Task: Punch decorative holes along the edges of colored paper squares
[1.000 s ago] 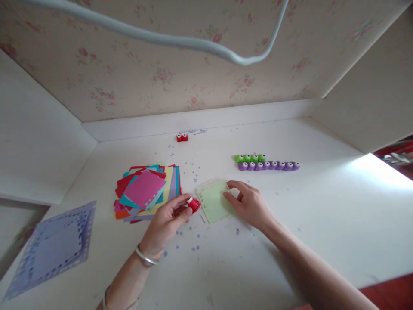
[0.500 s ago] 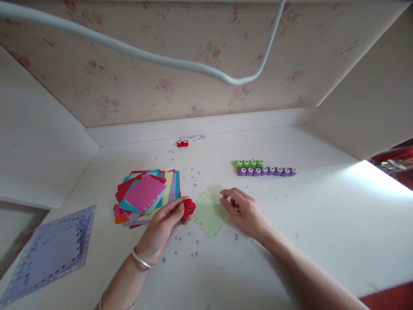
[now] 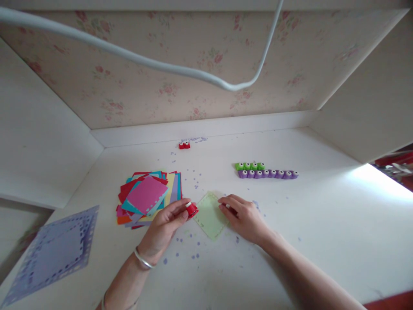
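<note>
A small red craft punch [image 3: 191, 209] with a white button is gripped between the thumb and fingers of my left hand [image 3: 166, 221]. It sits at the left corner of a square sheet of light green paper [image 3: 211, 217], which lies turned like a diamond, with small punched holes along its edges. My right hand [image 3: 243, 215] has thumb and forefinger close together at the paper's right corner, closed on it; the other fingers curl underneath, partly hidden.
Left of the hands lies a stack of coloured paper [image 3: 148, 196]. Purple punched sheets [image 3: 58, 245] lie farther left. Two red punches [image 3: 184, 145] stand near the wall; green punches [image 3: 250, 166] and purple punches [image 3: 269, 174] form rows at right. Purple paper bits are scattered about. A white cable [image 3: 161, 64] hangs in front.
The green paper has been turned into a diamond position. The red punch has tilted about in my left hand and come off the paper's edge. My right hand has shifted slightly left and closed more.
</note>
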`<state>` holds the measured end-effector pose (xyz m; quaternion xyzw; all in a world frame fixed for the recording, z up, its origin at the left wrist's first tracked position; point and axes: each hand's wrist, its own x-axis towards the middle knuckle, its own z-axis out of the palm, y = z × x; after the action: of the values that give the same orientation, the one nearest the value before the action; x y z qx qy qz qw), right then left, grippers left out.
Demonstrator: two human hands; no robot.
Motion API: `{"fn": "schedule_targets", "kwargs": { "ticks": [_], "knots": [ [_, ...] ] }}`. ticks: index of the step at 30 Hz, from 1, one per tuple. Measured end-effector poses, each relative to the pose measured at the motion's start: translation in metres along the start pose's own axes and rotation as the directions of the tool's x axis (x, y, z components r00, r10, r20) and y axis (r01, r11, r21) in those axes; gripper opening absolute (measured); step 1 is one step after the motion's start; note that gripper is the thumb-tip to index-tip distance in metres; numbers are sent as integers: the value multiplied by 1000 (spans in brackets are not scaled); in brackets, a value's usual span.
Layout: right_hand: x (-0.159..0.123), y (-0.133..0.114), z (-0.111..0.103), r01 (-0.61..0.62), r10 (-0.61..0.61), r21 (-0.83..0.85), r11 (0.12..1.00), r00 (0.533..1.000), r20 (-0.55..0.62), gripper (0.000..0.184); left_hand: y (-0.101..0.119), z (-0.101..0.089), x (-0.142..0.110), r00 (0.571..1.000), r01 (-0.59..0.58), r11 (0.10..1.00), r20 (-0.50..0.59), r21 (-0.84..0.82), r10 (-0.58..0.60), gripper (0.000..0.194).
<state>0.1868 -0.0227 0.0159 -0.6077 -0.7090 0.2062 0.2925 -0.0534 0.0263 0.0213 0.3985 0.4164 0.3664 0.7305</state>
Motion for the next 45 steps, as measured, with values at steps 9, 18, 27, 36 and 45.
{"fn": "schedule_targets", "kwargs": {
  "ticks": [9,18,27,36,45],
  "knots": [
    [-1,0,0,15,-14,-7,1000,1000,15,25,3,3,-1,999,38,996,-13,-81,-40,41],
    [3,2,4,-22,24,48,999,999,-32,24,6,2,-3,993,101,988,-53,-116,-108,37],
    [-1,-26,-4,-127,151,196,972,982,-115,21,5,1,-5,996,80,988,-18,-135,-83,34],
    [-31,-78,-9,-205,202,473,857,978,58,37,6,15,-22,982,-148,971,148,189,121,37],
    [-47,-80,-7,-119,105,419,900,993,57,35,-7,28,-34,894,-364,838,406,406,192,34]
  ]
}}
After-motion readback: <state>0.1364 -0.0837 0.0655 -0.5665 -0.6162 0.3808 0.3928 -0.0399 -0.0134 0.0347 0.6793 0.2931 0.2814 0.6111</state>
